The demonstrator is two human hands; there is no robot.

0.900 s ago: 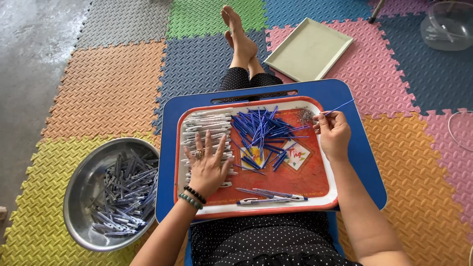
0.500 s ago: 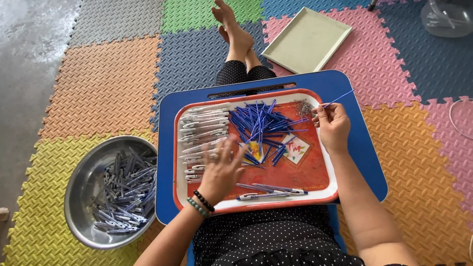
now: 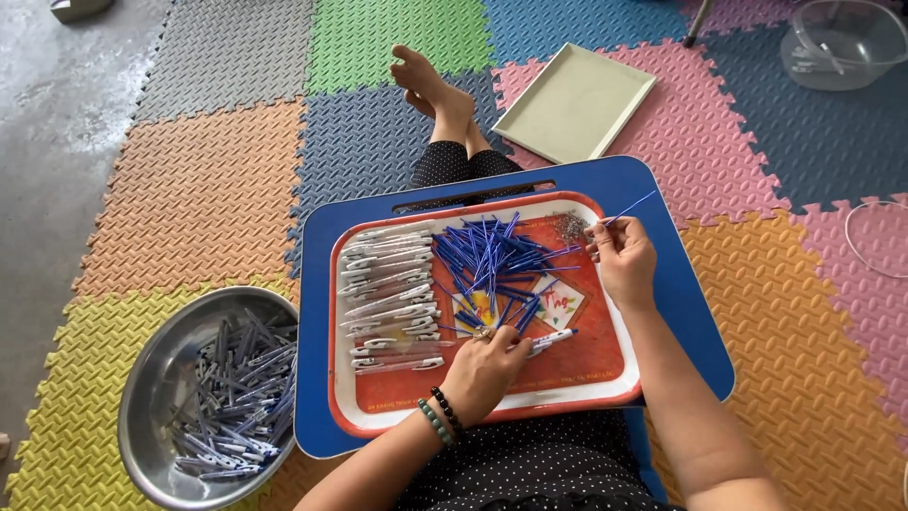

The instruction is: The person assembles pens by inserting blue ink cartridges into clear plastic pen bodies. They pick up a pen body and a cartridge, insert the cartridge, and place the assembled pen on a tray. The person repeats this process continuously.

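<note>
Metal bowl (image 3: 170, 378): lower left of the frame, on the yellow foam mat; it holds a loose heap of finished white-and-blue pens (image 3: 236, 397).
Lap desk (image 3: 662, 208): blue, across the seated person's legs at centre frame, carrying a red tray (image 3: 586, 378) with a white rim.
White pen barrels (image 3: 388, 293): a rough stack on the left half of the tray.
Left hand (image 3: 482, 369): lower centre, on the tray floor, fingers closed around one white pen barrel (image 3: 549, 339) whose blue tip pokes out to the right; beaded bracelets sit at the wrist.
Blue refills (image 3: 492, 260): a tangled pile in the tray's upper middle, just above the left hand.
Springs (image 3: 570, 225): a small grey cluster at the tray's upper right; too small to tell apart.
Right hand (image 3: 624, 260): right of centre, fingertips pinching one thin blue refill (image 3: 632, 205) that slants up and right, out past the tray rim.
Label: a small white diamond-shaped card (image 3: 558, 308) with red print lies flat on the tray floor, partly under the refills.
Cream tray (image 3: 577, 99): upper centre, on the pink mat.
Clear bowl (image 3: 842, 43): upper right corner.
Risk: in my judgement the desk rests only on the legs, so a shift could tip it and slide the loose refills and springs off onto the mat; the thin refill may also bend if pinched far from its end.
</note>
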